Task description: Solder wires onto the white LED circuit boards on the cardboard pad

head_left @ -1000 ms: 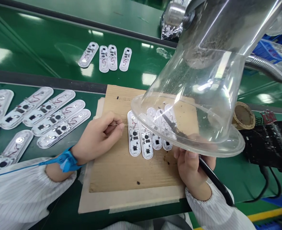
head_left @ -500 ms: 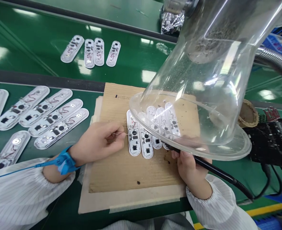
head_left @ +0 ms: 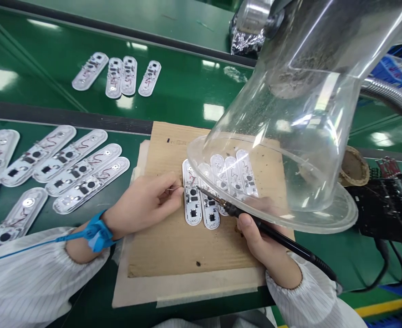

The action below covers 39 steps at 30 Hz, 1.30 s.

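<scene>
Glossy bench top [head_left: 187, 91], matt rough cardboard [head_left: 187, 250], smooth clear plastic hood [head_left: 289, 136], metal soldering-iron tip [head_left: 214, 199]

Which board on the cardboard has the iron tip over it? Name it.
The leftmost board: the tip of the soldering iron sits over its upper end; the others lie to its right.

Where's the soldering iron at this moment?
In the head view, the soldering iron sits in the right hand, its tip over a white circuit board beside the left hand's fingertips.

Extractor hood [head_left: 299, 91] cut off, fine wire [head_left: 175, 189] blurred
</scene>
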{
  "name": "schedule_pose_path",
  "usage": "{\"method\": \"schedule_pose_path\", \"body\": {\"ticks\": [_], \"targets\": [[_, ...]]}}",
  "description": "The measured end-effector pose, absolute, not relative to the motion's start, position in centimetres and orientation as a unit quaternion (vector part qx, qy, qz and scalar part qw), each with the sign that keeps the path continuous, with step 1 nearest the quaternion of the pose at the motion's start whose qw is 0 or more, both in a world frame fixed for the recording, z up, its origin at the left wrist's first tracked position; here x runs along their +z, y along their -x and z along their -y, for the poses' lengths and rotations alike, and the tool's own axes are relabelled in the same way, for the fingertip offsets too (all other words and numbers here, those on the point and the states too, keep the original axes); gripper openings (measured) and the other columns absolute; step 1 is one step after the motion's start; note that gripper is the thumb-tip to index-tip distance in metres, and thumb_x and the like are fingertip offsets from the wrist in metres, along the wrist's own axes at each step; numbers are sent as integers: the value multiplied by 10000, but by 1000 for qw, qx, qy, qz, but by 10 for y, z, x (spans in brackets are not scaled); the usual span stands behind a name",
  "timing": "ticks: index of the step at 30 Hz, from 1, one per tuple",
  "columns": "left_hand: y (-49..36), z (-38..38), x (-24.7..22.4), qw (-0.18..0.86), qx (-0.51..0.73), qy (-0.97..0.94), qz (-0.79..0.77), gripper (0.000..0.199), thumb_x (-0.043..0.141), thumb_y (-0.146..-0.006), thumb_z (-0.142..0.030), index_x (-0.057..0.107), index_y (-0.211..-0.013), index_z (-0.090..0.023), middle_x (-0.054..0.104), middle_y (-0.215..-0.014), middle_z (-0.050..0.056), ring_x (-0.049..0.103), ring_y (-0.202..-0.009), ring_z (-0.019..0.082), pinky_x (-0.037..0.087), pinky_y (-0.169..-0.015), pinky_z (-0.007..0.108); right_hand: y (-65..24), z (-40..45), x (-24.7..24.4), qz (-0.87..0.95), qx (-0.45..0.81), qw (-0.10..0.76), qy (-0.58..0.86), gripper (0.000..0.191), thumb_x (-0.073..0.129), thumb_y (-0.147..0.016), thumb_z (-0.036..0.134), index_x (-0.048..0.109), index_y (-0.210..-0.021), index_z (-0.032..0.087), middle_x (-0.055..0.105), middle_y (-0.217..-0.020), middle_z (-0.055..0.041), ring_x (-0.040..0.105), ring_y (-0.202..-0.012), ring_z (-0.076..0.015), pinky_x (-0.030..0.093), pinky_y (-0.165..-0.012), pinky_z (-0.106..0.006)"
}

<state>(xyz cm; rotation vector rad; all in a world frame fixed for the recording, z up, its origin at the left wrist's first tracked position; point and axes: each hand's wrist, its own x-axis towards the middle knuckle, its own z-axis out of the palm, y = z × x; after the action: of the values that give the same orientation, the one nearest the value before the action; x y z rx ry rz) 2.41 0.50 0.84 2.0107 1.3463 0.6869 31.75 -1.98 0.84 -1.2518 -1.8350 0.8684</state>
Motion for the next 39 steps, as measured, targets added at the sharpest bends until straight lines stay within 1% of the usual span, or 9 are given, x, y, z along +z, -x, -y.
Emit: {"method": "schedule_pose_path", "body": {"ticks": [4, 8, 12, 17, 25, 29, 32, 36, 39], "targets": [[-24, -5, 9, 299, 280, -762, -502, 233, 525, -960, -251, 553, -733, -209, 524, -564, -65, 418, -480, 83, 312, -497, 223, -315, 18, 12, 727, 334, 354, 484, 235, 671, -1083, 493, 749, -984, 294, 767, -864, -53, 761, -840, -244, 679, -774, -431], [-22, -4, 11, 298, 287, -751, -515, 209, 535, -943, -238, 537, -735, -214, 465, -553, -75, 370, -484, 81, 303, -494, 224, -310, 18, 14, 735, 320, 372, 468, 186, 699, -1080, 474, 750, -1089, 295, 814, -980, -37, 790, -870, -222, 686, -764, -376], [-21, -3, 10, 296, 285, -749, -519, 192, 555, -934, -239, 548, -744, -212, 471, -566, -77, 361, -494, 79, 314, -502, 219, -308, 19, 14, 749, 310, 359, 462, 144, 730, -1066, 425, 754, -1135, 301, 830, -990, -30, 812, -871, -231, 700, -755, -374], [-22, -3, 2, 274, 288, -764, -508, 181, 523, -927, -225, 551, -749, -214, 467, -569, -78, 338, -483, 82, 313, -524, 238, -310, 20, 10, 759, 323, 333, 457, 162, 754, -1053, 384, 753, -1192, 300, 841, -1076, -29, 826, -950, -229, 720, -832, -363], [-20, -1, -1, 265, 296, -764, -508, 184, 507, -928, -215, 548, -749, -214, 451, -564, -85, 341, -474, 80, 279, -502, 235, -308, 19, 9, 749, 349, 355, 437, 138, 755, -1045, 294, 741, -1181, 300, 847, -1090, -12, 836, -989, -220, 712, -892, -335], [-21, -3, -1, 266, 292, -775, -494, 164, 507, -910, -207, 560, -755, -216, 444, -556, -88, 367, -469, 81, 286, -509, 234, -306, 18, 10, 740, 347, 365, 447, 108, 769, -1032, 288, 745, -1137, 303, 848, -1037, -3, 837, -930, -215, 710, -830, -314], [-22, -3, 0, 267, 294, -771, -499, 160, 504, -908, -206, 563, -760, -217, 443, -552, -91, 374, -462, 80, 289, -506, 228, -307, 19, 9, 741, 349, 360, 447, 107, 761, -1037, 300, 751, -1143, 306, 849, -1036, -8, 837, -929, -223, 713, -824, -325], [-24, -3, 4, 274, 286, -766, -506, 161, 511, -894, -214, 527, -734, -221, 440, -539, -93, 382, -462, 81, 291, -503, 224, -309, 20, 7, 744, 348, 359, 443, 131, 750, -1050, 349, 752, -1172, 300, 849, -1092, -21, 839, -981, -226, 713, -880, -335], [-25, -4, 6, 279, 286, -765, -505, 188, 511, -899, -235, 492, -712, -226, 426, -526, -92, 373, -459, 84, 283, -500, 229, -309, 20, 5, 746, 337, 358, 450, 128, 746, -1054, 362, 758, -1159, 291, 853, -1083, -30, 844, -987, -228, 713, -897, -342]]}}
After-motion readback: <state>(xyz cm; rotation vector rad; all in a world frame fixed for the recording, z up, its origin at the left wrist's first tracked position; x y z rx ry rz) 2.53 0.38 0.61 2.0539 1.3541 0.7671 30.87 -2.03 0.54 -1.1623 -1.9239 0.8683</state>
